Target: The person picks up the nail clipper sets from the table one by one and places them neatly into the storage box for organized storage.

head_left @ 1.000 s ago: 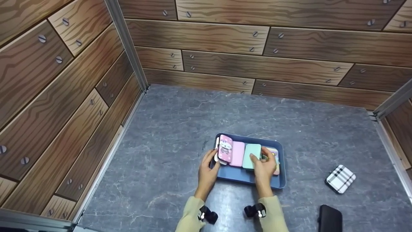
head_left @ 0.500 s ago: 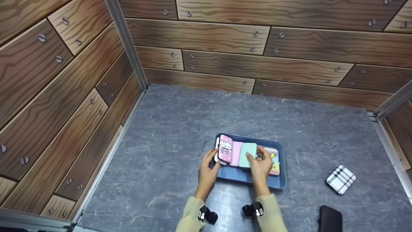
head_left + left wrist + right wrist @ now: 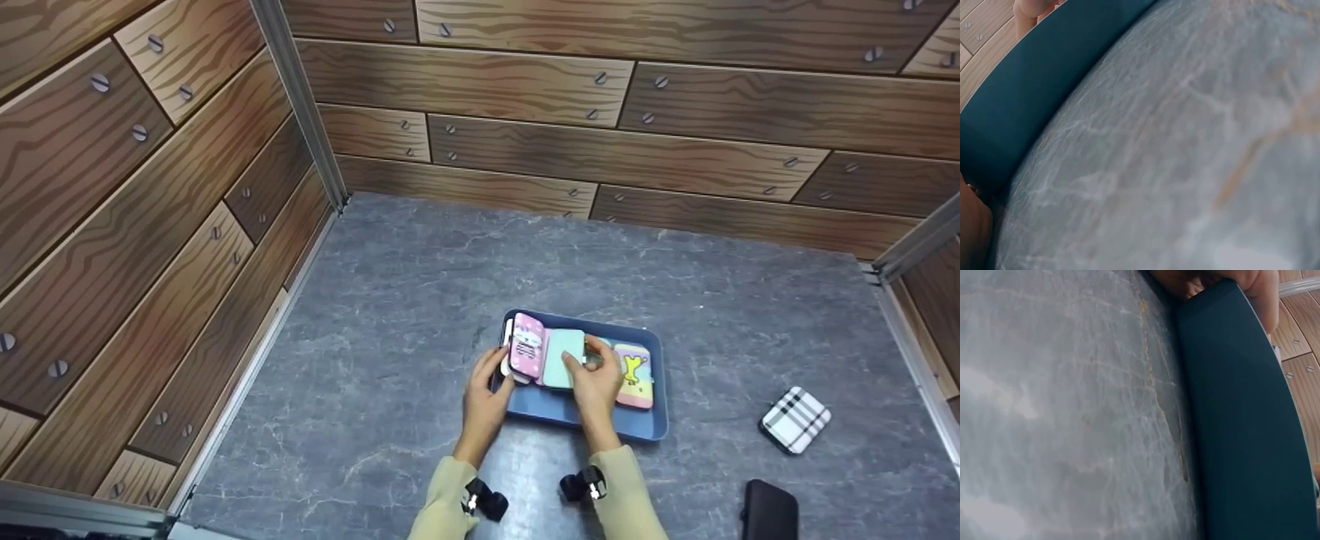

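In the head view a blue bin (image 3: 555,409) holds several small rounded cases. At its left end my left hand (image 3: 484,401) grips a pink case with a cat picture (image 3: 527,345), thumb near its lower edge, with a white case edge (image 3: 509,334) just left of it. My right hand (image 3: 600,386) pinches a mint-green case (image 3: 561,358), thumb on its face and fingers at its right edge. The mint case leans close beside the cat case and covers most of a plain pink case (image 3: 546,339). The wrist views show mainly the bin's outer wall (image 3: 1027,84).
A case with a yellow giraffe picture (image 3: 634,375) lies in the bin's right part. Outside, to the right, are a black-and-white plaid case (image 3: 796,420) and a black case (image 3: 770,510) on the grey marbled surface (image 3: 405,300). Wood-patterned walls (image 3: 480,82) stand behind and at the sides.
My right hand has moved left with the mint case, which now covers most of the plain pink case. More of the giraffe case shows. The left hand stays in place.
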`<action>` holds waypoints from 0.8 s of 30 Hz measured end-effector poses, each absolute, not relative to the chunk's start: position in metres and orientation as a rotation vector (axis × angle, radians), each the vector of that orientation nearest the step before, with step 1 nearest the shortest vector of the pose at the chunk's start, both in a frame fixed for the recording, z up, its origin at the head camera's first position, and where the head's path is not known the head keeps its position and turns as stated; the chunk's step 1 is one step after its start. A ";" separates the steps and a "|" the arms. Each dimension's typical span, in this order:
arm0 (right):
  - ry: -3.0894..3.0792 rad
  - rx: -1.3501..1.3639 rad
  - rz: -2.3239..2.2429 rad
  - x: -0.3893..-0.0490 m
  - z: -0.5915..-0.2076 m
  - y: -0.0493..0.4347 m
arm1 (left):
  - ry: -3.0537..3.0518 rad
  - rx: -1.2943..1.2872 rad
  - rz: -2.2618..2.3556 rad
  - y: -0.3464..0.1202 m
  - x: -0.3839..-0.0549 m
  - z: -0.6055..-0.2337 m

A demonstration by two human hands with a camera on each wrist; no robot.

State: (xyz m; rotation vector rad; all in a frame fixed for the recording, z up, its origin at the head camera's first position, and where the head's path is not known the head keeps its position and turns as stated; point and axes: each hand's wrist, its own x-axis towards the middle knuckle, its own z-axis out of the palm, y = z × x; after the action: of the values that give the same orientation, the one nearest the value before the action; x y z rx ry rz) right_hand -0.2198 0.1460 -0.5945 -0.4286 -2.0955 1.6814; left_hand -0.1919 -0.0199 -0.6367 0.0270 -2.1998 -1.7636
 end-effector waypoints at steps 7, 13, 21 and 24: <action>-2.187 -0.392 1.650 -0.219 -0.595 0.145 | -2.212 0.036 -1.767 -0.020 -0.191 -0.636; -2.269 -0.379 1.537 -0.218 -0.595 0.146 | -2.210 0.039 -1.778 -0.020 -0.192 -0.636; -2.270 -0.417 1.502 -0.217 -0.595 0.146 | -2.166 -0.032 -1.758 -0.022 -0.192 -0.637; -2.267 -0.418 1.531 -0.217 -0.596 0.147 | -2.174 -0.037 -1.757 -0.022 -0.192 -0.638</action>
State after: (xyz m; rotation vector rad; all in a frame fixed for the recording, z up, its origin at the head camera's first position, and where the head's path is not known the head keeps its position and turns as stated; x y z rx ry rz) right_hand -0.2169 0.1470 -0.5959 -0.4181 -2.2667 1.5309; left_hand -0.1919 -0.0222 -0.6375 -0.0367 -2.1744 -1.7568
